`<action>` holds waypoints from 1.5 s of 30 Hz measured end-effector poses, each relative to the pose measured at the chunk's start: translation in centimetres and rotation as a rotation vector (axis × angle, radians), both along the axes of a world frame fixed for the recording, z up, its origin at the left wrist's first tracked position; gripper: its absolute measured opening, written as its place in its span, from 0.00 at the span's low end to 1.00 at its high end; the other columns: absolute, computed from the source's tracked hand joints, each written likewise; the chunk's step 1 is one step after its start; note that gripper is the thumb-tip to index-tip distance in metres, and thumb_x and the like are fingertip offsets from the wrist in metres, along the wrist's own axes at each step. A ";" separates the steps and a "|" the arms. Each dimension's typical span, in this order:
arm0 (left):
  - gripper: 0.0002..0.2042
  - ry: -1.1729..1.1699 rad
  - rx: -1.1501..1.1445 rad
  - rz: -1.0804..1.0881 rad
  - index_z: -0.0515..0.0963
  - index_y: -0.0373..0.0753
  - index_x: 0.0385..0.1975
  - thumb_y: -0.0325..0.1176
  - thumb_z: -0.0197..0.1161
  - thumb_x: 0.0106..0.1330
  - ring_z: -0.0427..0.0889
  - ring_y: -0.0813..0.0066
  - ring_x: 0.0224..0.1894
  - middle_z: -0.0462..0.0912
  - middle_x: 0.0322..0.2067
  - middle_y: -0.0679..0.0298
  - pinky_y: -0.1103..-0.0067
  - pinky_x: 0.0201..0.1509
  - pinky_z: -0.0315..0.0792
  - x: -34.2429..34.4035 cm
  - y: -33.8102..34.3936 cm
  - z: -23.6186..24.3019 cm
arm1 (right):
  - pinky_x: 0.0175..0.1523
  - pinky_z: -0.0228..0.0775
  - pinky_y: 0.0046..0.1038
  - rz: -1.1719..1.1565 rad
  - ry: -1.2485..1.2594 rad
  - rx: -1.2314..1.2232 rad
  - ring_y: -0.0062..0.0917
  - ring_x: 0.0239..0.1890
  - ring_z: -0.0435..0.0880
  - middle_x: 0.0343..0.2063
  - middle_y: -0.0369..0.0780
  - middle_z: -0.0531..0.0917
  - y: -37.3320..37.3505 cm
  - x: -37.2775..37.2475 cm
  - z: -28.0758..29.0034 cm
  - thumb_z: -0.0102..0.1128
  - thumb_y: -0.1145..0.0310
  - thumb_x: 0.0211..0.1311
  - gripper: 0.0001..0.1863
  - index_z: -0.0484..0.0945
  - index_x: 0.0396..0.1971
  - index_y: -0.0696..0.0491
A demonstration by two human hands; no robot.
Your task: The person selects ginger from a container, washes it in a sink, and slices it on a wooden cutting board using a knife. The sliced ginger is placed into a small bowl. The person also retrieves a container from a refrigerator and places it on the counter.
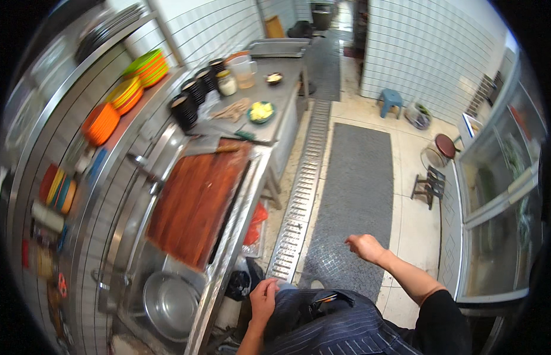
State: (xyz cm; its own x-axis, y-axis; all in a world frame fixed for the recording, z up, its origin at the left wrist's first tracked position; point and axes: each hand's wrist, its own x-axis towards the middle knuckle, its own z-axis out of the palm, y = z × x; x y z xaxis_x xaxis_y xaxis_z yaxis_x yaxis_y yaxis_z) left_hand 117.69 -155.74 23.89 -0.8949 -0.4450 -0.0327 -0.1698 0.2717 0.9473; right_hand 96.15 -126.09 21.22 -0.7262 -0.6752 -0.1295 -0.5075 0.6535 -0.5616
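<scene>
My left hand (263, 299) hangs low in front of my striped apron (332, 325), beside the sink's metal edge. Its fingers are curled in, and no object shows in them. Out over the dark floor mat (361, 177), my right hand (366, 248) is bent into a loose fist and touches nothing visible. Left of my hands, a reddish wooden cutting board (195, 204) lies across the sink. A cleaver (203, 145) with a wooden handle rests at the board's far end. In the sink nearest me sits a round metal basin (171, 305).
Farther along, a steel counter (281, 89) holds a green bowl of yellow pieces (261, 112), black cups (184, 111), a jug (244, 72) and a cloth (233, 110). A drain grate (302, 201) borders the mat. Stools (391, 102) and a glass-door cabinet (500, 189) stand right.
</scene>
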 end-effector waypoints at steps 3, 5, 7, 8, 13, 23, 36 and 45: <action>0.08 -0.030 -0.014 -0.203 0.77 0.32 0.40 0.26 0.50 0.67 0.81 0.76 0.29 0.82 0.27 0.60 0.81 0.35 0.75 -5.8 1.8 -1.0 | 0.40 0.75 0.35 -0.242 -0.051 -0.071 0.39 0.36 0.83 0.35 0.48 0.82 6.1 -0.8 1.0 0.47 0.74 0.58 0.16 0.74 0.47 0.56; 0.10 -0.035 -0.043 -0.380 0.75 0.32 0.42 0.25 0.48 0.69 0.80 0.79 0.30 0.83 0.28 0.62 0.81 0.37 0.75 -10.2 3.8 -1.7 | 0.42 0.76 0.35 -0.412 -0.148 -0.115 0.37 0.37 0.83 0.39 0.49 0.82 9.2 -0.7 1.0 0.50 0.80 0.51 0.22 0.72 0.49 0.57; 0.11 -0.108 0.040 -0.417 0.72 0.32 0.46 0.27 0.45 0.69 0.80 0.74 0.29 0.83 0.32 0.58 0.79 0.34 0.74 -13.8 5.8 -0.9 | 0.45 0.76 0.35 -0.535 -0.250 -0.139 0.35 0.42 0.82 0.48 0.49 0.78 11.5 -0.7 0.5 0.50 0.84 0.48 0.28 0.70 0.54 0.58; 0.12 -0.093 0.061 -0.431 0.71 0.32 0.47 0.25 0.44 0.69 0.80 0.74 0.30 0.82 0.34 0.58 0.79 0.35 0.74 -15.9 6.0 -1.7 | 0.48 0.75 0.35 -0.528 -0.256 -0.081 0.38 0.47 0.80 0.49 0.49 0.77 11.8 -1.4 1.0 0.51 0.85 0.46 0.30 0.68 0.55 0.57; 0.12 -0.086 -0.128 -0.620 0.73 0.31 0.44 0.21 0.53 0.60 0.77 0.73 0.30 0.77 0.36 0.57 0.80 0.36 0.72 -26.4 10.0 -5.9 | 0.56 0.69 0.37 -0.538 0.081 -0.009 0.44 0.56 0.72 0.58 0.49 0.67 18.1 -4.1 -0.4 0.58 0.80 0.49 0.33 0.63 0.60 0.53; 0.06 -0.044 -0.300 -1.008 0.74 0.35 0.19 0.20 0.66 0.46 0.74 0.75 0.20 0.74 0.17 0.63 0.80 0.27 0.69 -44.3 22.8 -3.3 | 0.45 0.70 0.39 -1.230 -0.123 -0.022 0.41 0.41 0.77 0.39 0.49 0.76 32.9 -4.2 -1.2 0.62 0.75 0.46 0.14 0.70 0.34 0.53; 0.12 -0.010 -0.244 -1.135 0.75 0.36 0.41 0.33 0.62 0.60 0.77 0.68 0.28 0.77 0.30 0.58 0.76 0.34 0.74 -52.1 48.0 -0.5 | 0.63 0.60 0.41 -1.457 0.905 0.515 0.49 0.58 0.64 0.56 0.52 0.65 79.4 -22.8 17.8 0.59 0.80 0.43 0.28 0.69 0.50 0.58; 0.11 -0.041 -0.211 -1.231 0.76 0.35 0.40 0.29 0.63 0.59 0.78 0.69 0.30 0.78 0.32 0.55 0.75 0.36 0.74 -58.3 57.2 -0.8 | 0.45 0.69 0.38 -1.623 0.812 0.893 0.39 0.44 0.72 0.34 0.43 0.74 88.7 -26.3 20.4 0.66 0.73 0.42 0.15 0.72 0.32 0.56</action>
State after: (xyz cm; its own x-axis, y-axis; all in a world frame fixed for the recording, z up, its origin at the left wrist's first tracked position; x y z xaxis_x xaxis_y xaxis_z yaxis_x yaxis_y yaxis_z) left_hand 59.41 -98.55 23.09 -0.7202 0.6864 -0.1007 0.2765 0.4171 0.8658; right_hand 69.88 -37.41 41.67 -0.5261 0.5892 0.6133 0.8009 0.5858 0.1241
